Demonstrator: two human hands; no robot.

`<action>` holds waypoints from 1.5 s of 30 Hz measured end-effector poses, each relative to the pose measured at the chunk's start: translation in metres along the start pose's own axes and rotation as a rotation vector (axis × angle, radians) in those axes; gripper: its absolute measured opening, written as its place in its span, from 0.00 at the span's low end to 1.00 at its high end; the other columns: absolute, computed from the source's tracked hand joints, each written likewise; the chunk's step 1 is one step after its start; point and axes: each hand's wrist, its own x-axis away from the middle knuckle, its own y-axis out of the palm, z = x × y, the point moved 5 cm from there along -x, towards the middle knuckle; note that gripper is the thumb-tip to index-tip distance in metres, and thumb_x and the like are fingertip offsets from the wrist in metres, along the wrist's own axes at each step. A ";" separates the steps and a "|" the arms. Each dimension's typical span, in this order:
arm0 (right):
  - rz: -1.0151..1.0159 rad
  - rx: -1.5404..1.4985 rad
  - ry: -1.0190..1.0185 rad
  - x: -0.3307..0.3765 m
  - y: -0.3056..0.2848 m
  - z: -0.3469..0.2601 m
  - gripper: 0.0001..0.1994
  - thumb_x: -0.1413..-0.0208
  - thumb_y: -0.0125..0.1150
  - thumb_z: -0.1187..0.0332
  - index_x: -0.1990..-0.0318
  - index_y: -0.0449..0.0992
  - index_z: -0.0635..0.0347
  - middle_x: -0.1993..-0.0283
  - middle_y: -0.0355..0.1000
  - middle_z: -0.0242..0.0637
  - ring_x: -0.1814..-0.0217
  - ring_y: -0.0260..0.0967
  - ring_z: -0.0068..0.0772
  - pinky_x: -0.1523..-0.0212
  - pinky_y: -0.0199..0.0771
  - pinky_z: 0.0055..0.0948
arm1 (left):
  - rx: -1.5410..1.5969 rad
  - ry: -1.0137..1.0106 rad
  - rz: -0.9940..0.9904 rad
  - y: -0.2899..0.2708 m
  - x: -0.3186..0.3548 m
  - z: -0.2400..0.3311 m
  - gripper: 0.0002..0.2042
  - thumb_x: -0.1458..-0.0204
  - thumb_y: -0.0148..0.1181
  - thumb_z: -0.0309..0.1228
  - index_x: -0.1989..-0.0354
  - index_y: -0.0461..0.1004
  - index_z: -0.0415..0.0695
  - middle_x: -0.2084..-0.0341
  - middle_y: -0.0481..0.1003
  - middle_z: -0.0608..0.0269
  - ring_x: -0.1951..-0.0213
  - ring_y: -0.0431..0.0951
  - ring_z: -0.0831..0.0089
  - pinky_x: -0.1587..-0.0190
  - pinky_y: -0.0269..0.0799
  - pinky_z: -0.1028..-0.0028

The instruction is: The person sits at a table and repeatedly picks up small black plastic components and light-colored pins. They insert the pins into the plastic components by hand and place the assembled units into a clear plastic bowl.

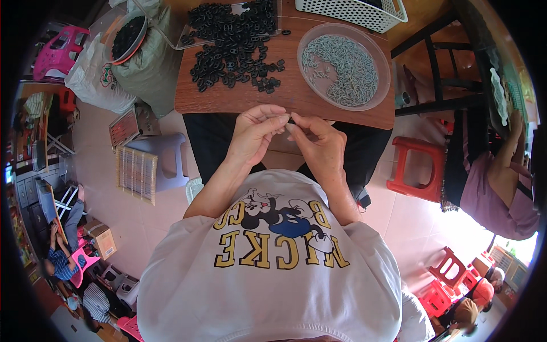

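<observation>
Pinching a small black plastic piece (pixel 291 120) at the near edge of the brown wooden table (pixel 296 100) wants steady fingertips, I judge, and both the left hand (pixel 254 135) and right hand (pixel 319 142) meet there, fingers closed together on it, forearms rising from the lap, wrists bent inward.

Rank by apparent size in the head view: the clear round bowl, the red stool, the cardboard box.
1. Clear round bowl
2. Red stool, though it sits farther from the camera
3. Cardboard box
</observation>
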 end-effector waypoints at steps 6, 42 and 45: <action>0.023 -0.171 0.108 -0.002 0.004 0.015 0.10 0.52 0.62 0.78 0.61 0.77 0.67 0.68 0.77 0.40 0.69 0.76 0.24 0.67 0.74 0.18 | 0.055 -0.025 0.016 0.000 0.000 -0.002 0.07 0.53 0.60 0.20 0.64 0.75 0.36 0.71 0.77 0.59 0.70 0.76 0.77 0.66 0.72 0.82; -0.056 -0.213 0.208 -0.006 0.026 0.042 0.08 0.51 0.61 0.76 0.62 0.77 0.68 0.68 0.77 0.39 0.69 0.76 0.22 0.68 0.72 0.15 | -0.186 0.013 0.121 -0.025 -0.004 0.010 0.19 0.54 0.61 0.18 0.52 0.69 0.33 0.70 0.77 0.57 0.72 0.76 0.78 0.69 0.72 0.82; -0.064 -0.245 0.208 -0.005 0.029 0.045 0.09 0.51 0.61 0.76 0.62 0.77 0.68 0.68 0.77 0.39 0.68 0.76 0.22 0.68 0.72 0.15 | -0.204 0.008 0.111 -0.029 -0.004 0.012 0.18 0.54 0.61 0.19 0.52 0.69 0.33 0.71 0.77 0.56 0.73 0.76 0.78 0.69 0.72 0.82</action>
